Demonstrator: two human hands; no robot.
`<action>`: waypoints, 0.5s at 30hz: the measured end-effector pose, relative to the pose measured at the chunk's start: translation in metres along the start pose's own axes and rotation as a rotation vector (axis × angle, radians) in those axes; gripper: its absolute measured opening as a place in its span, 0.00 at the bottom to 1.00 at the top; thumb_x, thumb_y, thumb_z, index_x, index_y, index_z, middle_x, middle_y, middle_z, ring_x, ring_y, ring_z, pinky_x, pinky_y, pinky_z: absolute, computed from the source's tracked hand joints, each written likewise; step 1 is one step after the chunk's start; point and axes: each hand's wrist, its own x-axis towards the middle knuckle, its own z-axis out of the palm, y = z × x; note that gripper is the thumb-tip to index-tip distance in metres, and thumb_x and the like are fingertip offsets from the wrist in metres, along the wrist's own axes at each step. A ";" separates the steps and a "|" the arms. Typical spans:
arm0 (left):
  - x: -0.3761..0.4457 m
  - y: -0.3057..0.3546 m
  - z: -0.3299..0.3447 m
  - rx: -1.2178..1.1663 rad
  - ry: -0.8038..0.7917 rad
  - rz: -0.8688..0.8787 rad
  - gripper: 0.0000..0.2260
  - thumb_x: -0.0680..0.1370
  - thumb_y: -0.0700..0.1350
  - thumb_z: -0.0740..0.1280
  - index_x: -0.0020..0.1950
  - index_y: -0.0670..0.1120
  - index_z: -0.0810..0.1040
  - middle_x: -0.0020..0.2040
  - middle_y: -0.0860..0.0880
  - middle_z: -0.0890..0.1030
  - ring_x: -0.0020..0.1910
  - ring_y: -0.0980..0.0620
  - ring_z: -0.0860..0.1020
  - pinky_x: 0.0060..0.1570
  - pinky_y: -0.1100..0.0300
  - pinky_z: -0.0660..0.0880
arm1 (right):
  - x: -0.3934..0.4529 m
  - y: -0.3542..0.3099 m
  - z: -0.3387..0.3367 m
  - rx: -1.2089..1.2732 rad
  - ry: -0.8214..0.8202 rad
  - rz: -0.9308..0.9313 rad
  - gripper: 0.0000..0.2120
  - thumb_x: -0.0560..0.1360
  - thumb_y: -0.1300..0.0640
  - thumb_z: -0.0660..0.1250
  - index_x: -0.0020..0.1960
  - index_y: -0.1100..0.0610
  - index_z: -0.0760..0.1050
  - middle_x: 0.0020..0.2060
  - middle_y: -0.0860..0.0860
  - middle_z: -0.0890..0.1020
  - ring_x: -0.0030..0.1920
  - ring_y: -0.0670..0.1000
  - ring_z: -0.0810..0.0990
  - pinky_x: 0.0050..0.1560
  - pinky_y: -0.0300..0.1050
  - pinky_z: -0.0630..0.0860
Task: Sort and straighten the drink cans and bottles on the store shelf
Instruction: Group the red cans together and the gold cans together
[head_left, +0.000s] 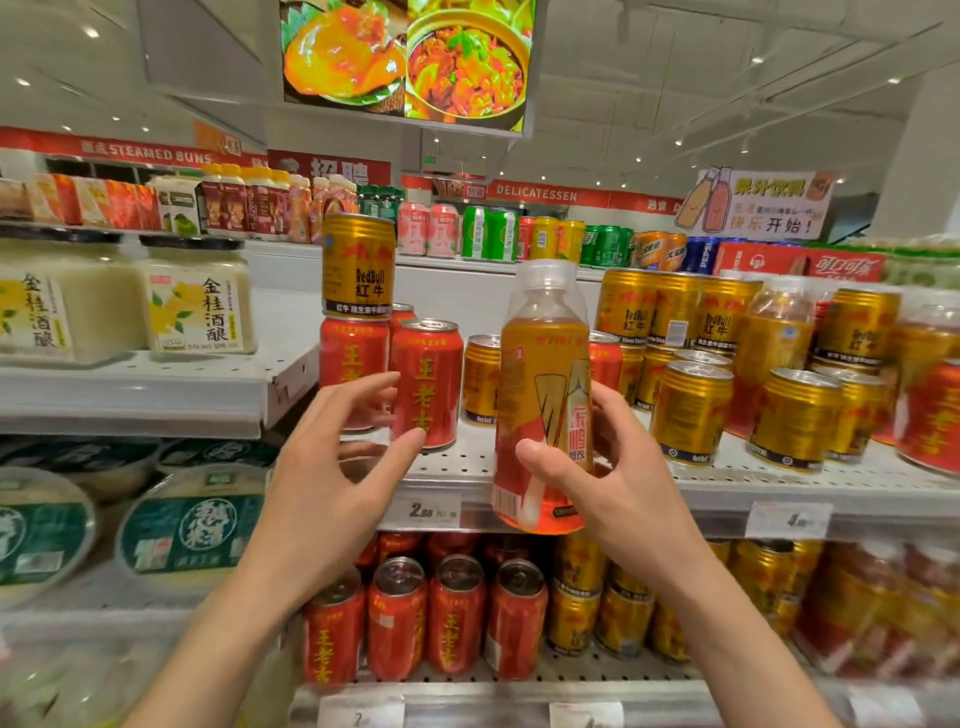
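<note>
- The bottle (543, 395) is held upright in front of the shelf's (727, 486) front edge, in the right hand (605, 467).
- The left hand (337, 462) is just left of the bottle, before two cans (426, 382) near the shelf's left end.
- One can (357, 265) stands stacked on the leftmost of those.
- More cans (691, 410) stand right of the bottle, some stacked behind.
- A lower shelf (519, 680) below carries a can row (426, 618).
- Jars (195, 301) sit on a separate shelf (135, 387) to the left.

Your single head camera faces the drinks shelf (727, 486) straight on from close range, both forearms reaching in from below.
</note>
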 end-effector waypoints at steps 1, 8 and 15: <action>-0.009 0.001 0.000 -0.048 -0.003 -0.026 0.18 0.76 0.48 0.73 0.65 0.57 0.76 0.59 0.60 0.80 0.58 0.60 0.80 0.52 0.70 0.77 | -0.006 0.002 0.000 -0.008 -0.005 0.015 0.40 0.65 0.32 0.74 0.73 0.42 0.66 0.54 0.28 0.80 0.57 0.31 0.78 0.57 0.36 0.76; -0.069 -0.011 0.016 -0.314 -0.095 -0.263 0.15 0.73 0.50 0.71 0.59 0.57 0.79 0.51 0.55 0.85 0.52 0.55 0.83 0.51 0.62 0.79 | -0.069 0.031 0.004 -0.045 0.021 0.138 0.35 0.66 0.38 0.78 0.70 0.40 0.69 0.54 0.33 0.82 0.55 0.35 0.81 0.54 0.33 0.75; -0.111 -0.014 0.055 -0.344 -0.114 -0.434 0.16 0.73 0.51 0.70 0.61 0.56 0.79 0.52 0.55 0.84 0.53 0.54 0.83 0.52 0.60 0.81 | -0.107 0.066 -0.023 0.007 0.157 0.251 0.32 0.63 0.39 0.74 0.65 0.42 0.73 0.51 0.37 0.84 0.51 0.39 0.82 0.55 0.45 0.78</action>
